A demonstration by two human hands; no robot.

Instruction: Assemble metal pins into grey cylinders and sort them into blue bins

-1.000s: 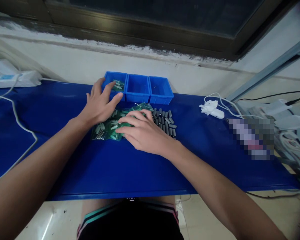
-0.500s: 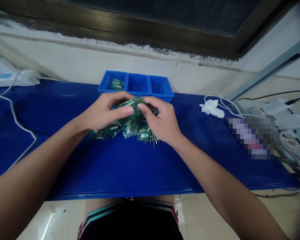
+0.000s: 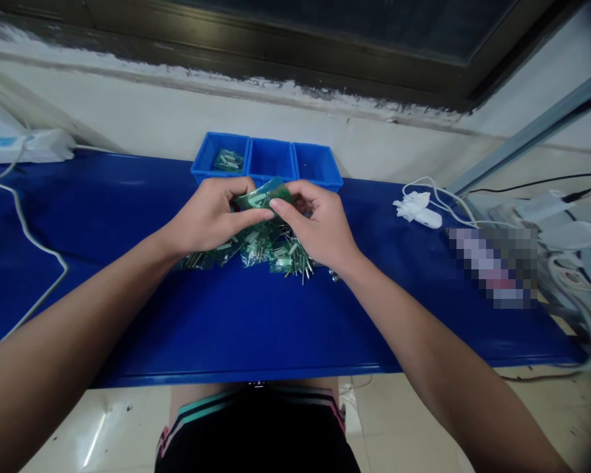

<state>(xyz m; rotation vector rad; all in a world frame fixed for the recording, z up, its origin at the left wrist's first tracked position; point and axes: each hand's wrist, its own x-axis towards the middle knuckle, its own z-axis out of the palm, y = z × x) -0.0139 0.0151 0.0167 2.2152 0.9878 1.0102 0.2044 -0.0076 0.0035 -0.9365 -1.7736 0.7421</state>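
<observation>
A small green-tinted clear plastic bag (image 3: 262, 197) with a pale strip inside is held up between both hands. My left hand (image 3: 214, 213) pinches its left side, thumb along the lower edge. On its right side, my right hand (image 3: 320, 220) grips it between thumb and curled fingers. Below the hands, several similar plastic bags (image 3: 256, 251) lie in a row on the blue table, partly covered by the hands. Loose metal pins (image 3: 303, 264) are heaped by the right hand, and a few small shiny parts (image 3: 333, 274) lie under the right wrist.
Three joined blue bins (image 3: 270, 157) stand behind the hands against the wall; the left one holds a filled plastic bag (image 3: 228, 161). White cables and a power strip (image 3: 27, 146) are at left. A crumpled white item (image 3: 414, 207), cables and a blurred-out object (image 3: 492, 266) lie at right.
The bag between my hands has turned so its face and pale strip show more clearly. My fingers have shifted slightly on it, and the view has moved a little.
</observation>
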